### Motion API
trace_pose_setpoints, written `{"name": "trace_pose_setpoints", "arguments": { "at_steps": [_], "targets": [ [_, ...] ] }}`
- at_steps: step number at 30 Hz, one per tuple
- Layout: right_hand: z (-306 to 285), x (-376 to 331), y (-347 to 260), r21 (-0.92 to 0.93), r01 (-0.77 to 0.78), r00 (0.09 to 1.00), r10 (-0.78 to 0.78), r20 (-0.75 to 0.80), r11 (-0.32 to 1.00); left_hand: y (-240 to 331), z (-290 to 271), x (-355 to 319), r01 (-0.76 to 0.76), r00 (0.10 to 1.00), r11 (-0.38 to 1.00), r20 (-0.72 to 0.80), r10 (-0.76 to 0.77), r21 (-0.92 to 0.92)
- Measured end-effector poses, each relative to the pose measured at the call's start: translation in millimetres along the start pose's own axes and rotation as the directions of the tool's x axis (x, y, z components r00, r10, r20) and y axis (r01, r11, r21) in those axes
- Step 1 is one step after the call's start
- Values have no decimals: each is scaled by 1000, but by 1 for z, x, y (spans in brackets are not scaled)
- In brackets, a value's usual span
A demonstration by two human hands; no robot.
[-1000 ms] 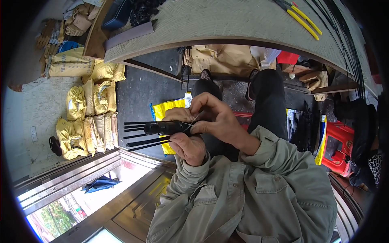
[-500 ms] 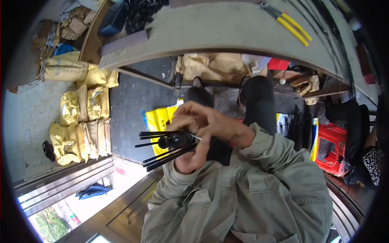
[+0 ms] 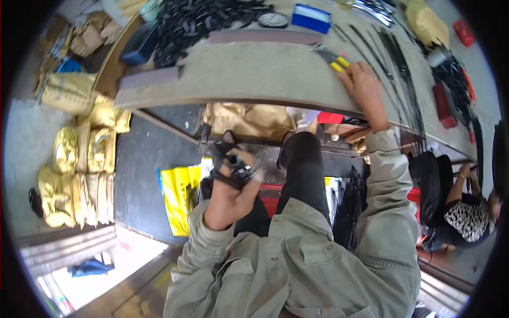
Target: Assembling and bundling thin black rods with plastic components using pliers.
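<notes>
At centre frame, the left hand [image 3: 233, 188] grips a black part [image 3: 233, 167]; upper right, the right hand [image 3: 365, 87] closes on yellow-handled pliers [image 3: 333, 57] on the workbench [image 3: 254, 74].

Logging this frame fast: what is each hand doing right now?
Left hand: closed around a black bundle of parts.
Right hand: on the workbench, at yellow-handled pliers; grip cannot be told.

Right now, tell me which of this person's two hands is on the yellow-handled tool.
The right hand, stretched onto the bench top over the yellow-handled tool. The left hand grips a black part near the lap.
</notes>
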State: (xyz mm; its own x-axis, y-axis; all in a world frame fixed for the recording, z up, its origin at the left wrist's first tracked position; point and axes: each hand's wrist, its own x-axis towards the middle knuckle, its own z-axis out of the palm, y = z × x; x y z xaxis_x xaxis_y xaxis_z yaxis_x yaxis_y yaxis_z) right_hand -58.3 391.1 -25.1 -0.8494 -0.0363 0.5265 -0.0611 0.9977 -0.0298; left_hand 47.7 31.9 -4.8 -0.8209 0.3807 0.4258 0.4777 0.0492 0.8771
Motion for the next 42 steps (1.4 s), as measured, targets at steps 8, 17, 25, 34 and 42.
{"name": "trace_pose_setpoints", "arguments": {
  "at_steps": [8, 17, 25, 34, 42],
  "targets": [
    [-62, -43, -84, 840, -417, 906, 90, 413, 346, 11, -16, -18, 147, 987, 982, 81, -138, -116],
    [-135, -48, -156, 187, 623, 755, -646, 109, 760, 7, -19, -27, 27, 986, 981, 164, 5, -191],
    [-141, -35, -159, 205, 758, 616, -783, 86, 619, 7, -15, -38, -53, 998, 997, 26, 54, -47],
    [-132, -4, -154, -9, 949, 312, -940, -139, 317, 4, -30, -25, 33, 911, 958, 403, 89, -285],
    [-126, -33, -160, 185, 736, 659, -752, 28, 651, 6, -24, -32, -5, 997, 988, 70, 16, -156]
  ]
}}
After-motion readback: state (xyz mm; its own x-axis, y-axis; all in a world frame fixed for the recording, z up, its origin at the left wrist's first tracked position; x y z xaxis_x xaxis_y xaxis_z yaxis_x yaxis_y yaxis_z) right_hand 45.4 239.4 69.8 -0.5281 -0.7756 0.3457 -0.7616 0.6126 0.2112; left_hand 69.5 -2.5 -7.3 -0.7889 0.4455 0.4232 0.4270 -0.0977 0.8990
